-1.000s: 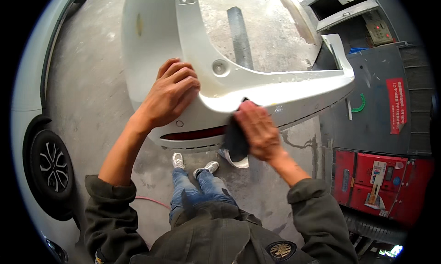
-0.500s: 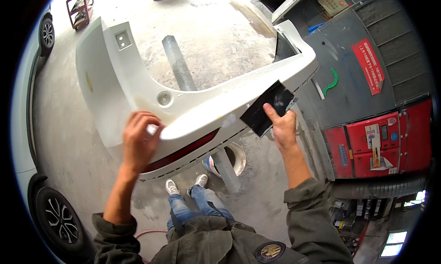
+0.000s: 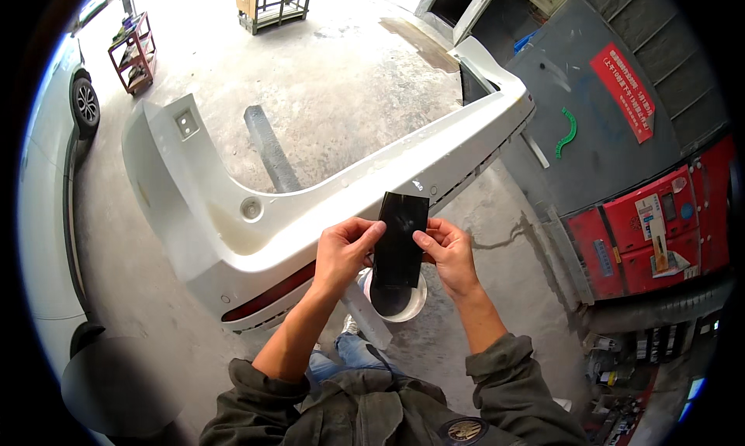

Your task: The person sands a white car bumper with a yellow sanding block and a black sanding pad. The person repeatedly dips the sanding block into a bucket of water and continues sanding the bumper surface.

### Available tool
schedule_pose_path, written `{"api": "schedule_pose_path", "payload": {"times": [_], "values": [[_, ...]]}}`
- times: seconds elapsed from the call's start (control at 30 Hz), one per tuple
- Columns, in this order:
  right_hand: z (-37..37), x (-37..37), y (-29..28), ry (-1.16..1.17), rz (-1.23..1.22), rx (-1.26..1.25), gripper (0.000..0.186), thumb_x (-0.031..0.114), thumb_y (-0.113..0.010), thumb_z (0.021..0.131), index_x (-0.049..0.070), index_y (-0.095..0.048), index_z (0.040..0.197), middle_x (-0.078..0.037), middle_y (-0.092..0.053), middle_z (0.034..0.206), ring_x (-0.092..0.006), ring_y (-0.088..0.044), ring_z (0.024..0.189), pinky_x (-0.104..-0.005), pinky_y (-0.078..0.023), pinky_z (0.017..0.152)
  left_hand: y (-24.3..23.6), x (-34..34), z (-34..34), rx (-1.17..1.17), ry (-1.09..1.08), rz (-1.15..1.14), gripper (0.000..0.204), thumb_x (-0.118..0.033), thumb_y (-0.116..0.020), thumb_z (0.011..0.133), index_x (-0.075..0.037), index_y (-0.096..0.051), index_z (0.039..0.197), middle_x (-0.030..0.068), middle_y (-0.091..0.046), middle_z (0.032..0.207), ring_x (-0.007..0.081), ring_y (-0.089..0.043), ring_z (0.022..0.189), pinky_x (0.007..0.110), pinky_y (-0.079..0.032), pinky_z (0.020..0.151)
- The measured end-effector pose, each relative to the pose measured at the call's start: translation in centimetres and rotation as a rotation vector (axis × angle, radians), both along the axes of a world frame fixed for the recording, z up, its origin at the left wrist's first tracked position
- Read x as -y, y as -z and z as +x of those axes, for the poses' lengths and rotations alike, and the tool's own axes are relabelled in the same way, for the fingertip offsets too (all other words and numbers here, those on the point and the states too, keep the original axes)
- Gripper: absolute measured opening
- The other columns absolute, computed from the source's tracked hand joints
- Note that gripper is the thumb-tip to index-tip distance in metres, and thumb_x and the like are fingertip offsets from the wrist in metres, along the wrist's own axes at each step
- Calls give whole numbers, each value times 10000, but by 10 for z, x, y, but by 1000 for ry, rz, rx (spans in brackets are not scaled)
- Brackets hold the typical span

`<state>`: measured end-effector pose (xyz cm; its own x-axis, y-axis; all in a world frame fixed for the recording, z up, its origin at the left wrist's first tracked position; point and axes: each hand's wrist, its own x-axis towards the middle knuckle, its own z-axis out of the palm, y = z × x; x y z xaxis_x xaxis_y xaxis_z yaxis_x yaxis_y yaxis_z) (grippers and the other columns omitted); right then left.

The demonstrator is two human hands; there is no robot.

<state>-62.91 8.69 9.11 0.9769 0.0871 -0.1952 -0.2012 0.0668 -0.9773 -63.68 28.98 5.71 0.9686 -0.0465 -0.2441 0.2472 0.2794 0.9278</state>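
A thin black sheet of sandpaper (image 3: pixel 399 244) hangs upright before me, pinched between finger and thumb on both sides. My left hand (image 3: pixel 341 252) holds its left edge. On its right edge is my right hand (image 3: pixel 452 258), thumb lying over the front face. Behind the sheet stretches a white car bumper (image 3: pixel 349 186), with a red reflector strip (image 3: pixel 272 295) low on its near side. Small wet-looking marks show on the bumper near the sheet's top. Below the sheet stands a round bucket (image 3: pixel 415 310), partly covered by it.
A grey stand beam (image 3: pixel 272 151) shows through the bumper's opening. White cars (image 3: pixel 54 190) line the left side, with a red tool cart (image 3: pixel 133 54) farther back. Red cabinets (image 3: pixel 632 221) and a grey panel (image 3: pixel 535 112) stand on the right. A crate (image 3: pixel 275 3) is at the back.
My left hand has moved right from beside the bumper and now grips the sandpaper too. The sheet has come left and turned upright. The view has shifted.
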Motion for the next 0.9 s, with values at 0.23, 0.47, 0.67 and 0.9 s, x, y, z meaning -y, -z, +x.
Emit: {"api": "schedule_pose_path", "payload": {"times": [0.23, 0.47, 0.67, 0.9], "values": [[4, 28, 18, -23, 232, -92, 234, 83, -694, 995, 1, -667, 1213, -43, -759, 1007, -88, -716, 844, -230, -601, 751, 0, 21, 3, -154, 168, -510, 243, -354, -621, 1064, -127, -708, 1056, -35, -687, 907, 69, -663, 831, 224, -531, 637], [4, 30, 32, -65, 300, -207, 319, 65, -660, 1017, -22, -624, 1321, -66, -736, 1126, -110, -706, 924, -248, -581, 829, 5, 38, 3, -118, 92, -348, 194, -253, -604, 1063, -84, -689, 1106, -5, -712, 981, 98, -681, 881, 294, -587, 777], [-2, 15, 42, 145, -318, 325, 282, 46, -628, 1023, -52, -624, 1287, -38, -695, 1038, -120, -656, 961, -284, -531, 902, 20, 55, -7, -78, -62, -275, 141, -227, -577, 1067, -101, -623, 1021, -29, -668, 934, 77, -657, 857, 283, -576, 788], [-14, 21, 35, -4, -21, 62, 212, 141, -713, 973, 11, -721, 1141, -38, -725, 1020, -81, -633, 906, -269, -519, 817, 35, 60, -15, -34, -166, -213, 120, -194, -556, 1070, -89, -580, 1019, -50, -537, 844, 58, -548, 756, 244, -529, 666]]}}
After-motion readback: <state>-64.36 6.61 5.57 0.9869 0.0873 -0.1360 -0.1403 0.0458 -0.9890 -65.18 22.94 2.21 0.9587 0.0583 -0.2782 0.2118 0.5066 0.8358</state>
